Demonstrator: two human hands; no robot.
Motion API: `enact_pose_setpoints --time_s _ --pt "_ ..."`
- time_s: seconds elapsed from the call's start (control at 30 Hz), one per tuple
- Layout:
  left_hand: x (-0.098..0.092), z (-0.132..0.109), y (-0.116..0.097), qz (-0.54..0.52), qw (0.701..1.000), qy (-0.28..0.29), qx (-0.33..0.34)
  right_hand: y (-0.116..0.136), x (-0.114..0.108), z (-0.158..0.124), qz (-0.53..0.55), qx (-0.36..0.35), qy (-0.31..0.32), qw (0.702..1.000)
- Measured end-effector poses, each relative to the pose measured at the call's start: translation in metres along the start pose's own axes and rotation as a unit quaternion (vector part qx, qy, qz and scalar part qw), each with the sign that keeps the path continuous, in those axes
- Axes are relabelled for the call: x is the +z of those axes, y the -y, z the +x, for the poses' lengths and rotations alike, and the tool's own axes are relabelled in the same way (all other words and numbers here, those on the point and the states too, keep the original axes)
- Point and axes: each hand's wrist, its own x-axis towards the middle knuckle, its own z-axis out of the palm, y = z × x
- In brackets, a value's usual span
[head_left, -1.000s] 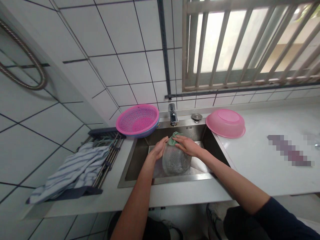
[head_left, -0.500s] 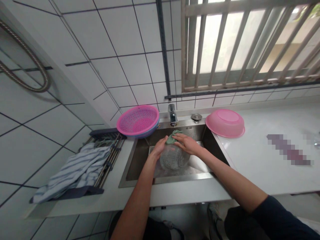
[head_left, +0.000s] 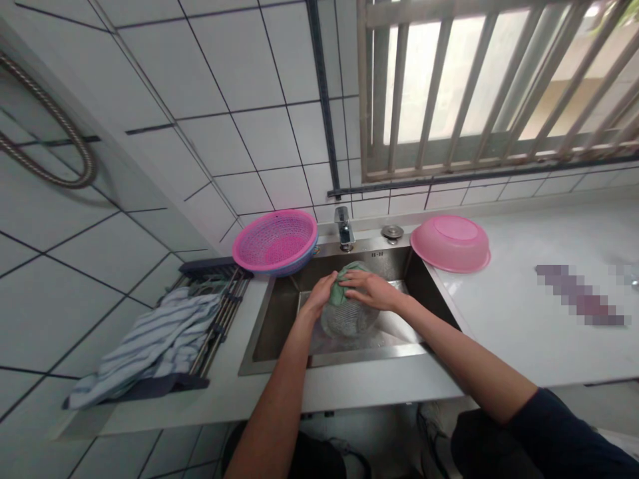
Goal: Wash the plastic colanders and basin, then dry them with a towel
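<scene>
Over the steel sink (head_left: 288, 356), a pale see-through bowl with a fine mesh-like pattern (head_left: 349, 319) is tilted between my hands. My left hand (head_left: 321, 295) grips the bowl's left side, its thumb near the rim. My right hand (head_left: 372, 289) presses a green cloth (head_left: 339, 293) against the bowl's surface, fingers bent over the cloth. Whether the bowl is mesh or ribbed plastic, I cannot make out. Its far edge shows just behind my right fingers.
The faucet (head_left: 344, 227) stands behind the sink, beside a metal drain strainer (head_left: 392, 233). A pink colander (head_left: 275, 241) rests at the back left, an upturned pink basin (head_left: 450, 244) at the right. On the left, a striped towel (head_left: 154, 339) lies over a roll-up rack (head_left: 219, 330).
My right hand and the green cloth have slid slightly down and toward me over the bowl. My left hand keeps its hold on the bowl's side.
</scene>
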Motion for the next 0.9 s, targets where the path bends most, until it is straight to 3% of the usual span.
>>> enact_pose_setpoints --time_s 0.1,0.17,0.37,0.47,0.67,0.83,0.9 --pt "0.003 -0.003 -0.003 -0.019 0.999 0.034 -0.035 -0.020 -0.011 -0.007 -0.003 0.087 -0.055 0.995" --pt "0.004 -0.004 -0.005 -0.025 0.998 0.043 -0.042 -0.019 -0.012 -0.010 -0.007 0.101 -0.063 0.993" --pt "0.000 0.001 -0.002 -0.028 0.998 -0.056 0.007 0.023 0.011 -0.001 -0.018 -0.030 0.019 0.999" --pt "-0.003 0.003 0.000 -0.014 0.998 -0.060 0.004 0.021 0.011 0.002 -0.006 -0.047 0.031 0.998" --pt "-0.004 0.002 0.000 -0.026 0.999 -0.002 -0.022 -0.009 -0.014 -0.011 0.011 0.091 -0.083 0.992" --pt "-0.010 0.007 0.004 -0.082 0.991 -0.107 -0.027 0.016 -0.002 -0.008 0.018 0.009 -0.019 1.000" --pt "-0.014 0.009 0.006 -0.111 0.985 -0.125 -0.036 0.022 0.003 -0.004 0.022 -0.022 0.001 1.000"
